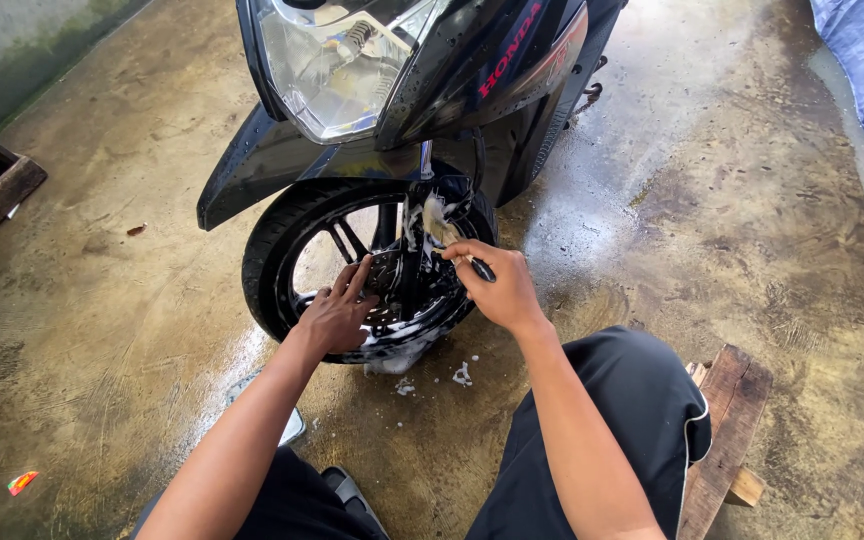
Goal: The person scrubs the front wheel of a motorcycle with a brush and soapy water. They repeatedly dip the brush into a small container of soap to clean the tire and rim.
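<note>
Head view — brush, seemingly, on wheel

Person, head view. Arms were bare to the elbows, no sleeves in view; left hand and right hand were ungloved, without rings or a watch. Black trousers covered both legs, with thin white piping at the right. A dark sandal showed near.

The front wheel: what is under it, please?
Under the front wheel lies wet concrete floor, with white foam piled at its base and flecks nearby. The left hand and the foam cover the tyre's contact spot, so that cannot be seen.
</note>
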